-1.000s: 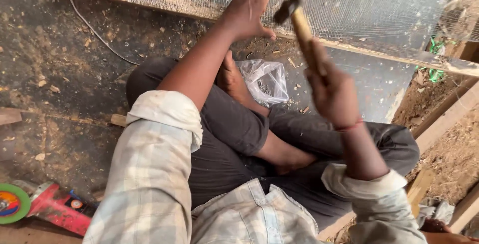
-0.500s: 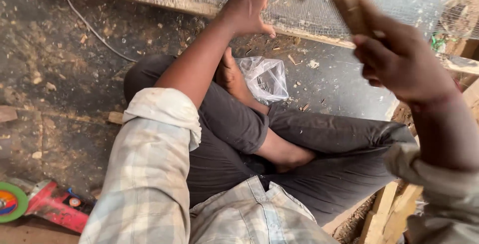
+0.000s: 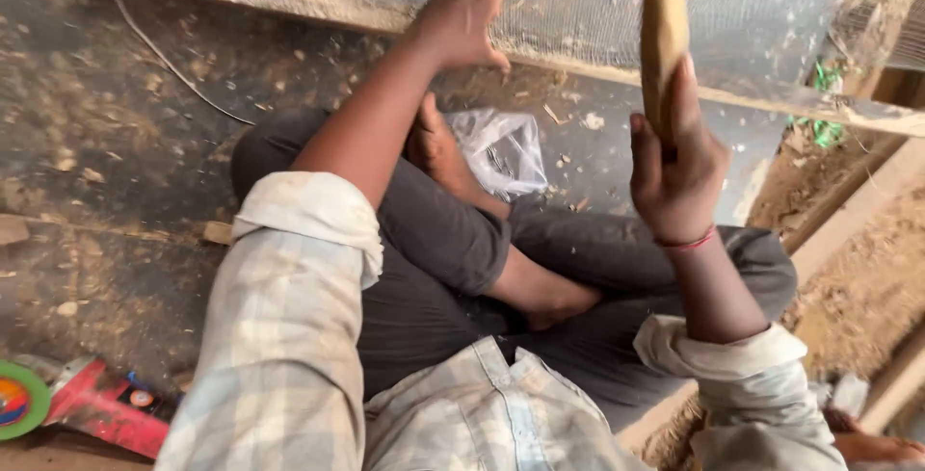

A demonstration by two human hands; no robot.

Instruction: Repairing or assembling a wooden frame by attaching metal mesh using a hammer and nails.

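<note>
My right hand (image 3: 676,168) grips the wooden handle of a hammer (image 3: 661,33), whose dark head points up at the top edge of the view. My left hand (image 3: 469,13) is stretched forward with fingers spread, pressing on fine wire mesh (image 3: 771,18) laid over a wooden frame rail (image 3: 318,11). Whether anything small sits under its fingertips cannot be made out. I sit cross-legged in dark trousers and a pale checked shirt.
A clear plastic bag of small metal pieces (image 3: 501,151) lies by my left foot. A red power tool with a green disc (image 3: 72,404) lies at the lower left. A thin cable (image 3: 159,55) crosses the dusty board. Timber and sawdust lie at the right.
The hammer was raised from near the mesh, swung up towards the camera, and now stands upright again, further from it. My left hand has stayed on the mesh.
</note>
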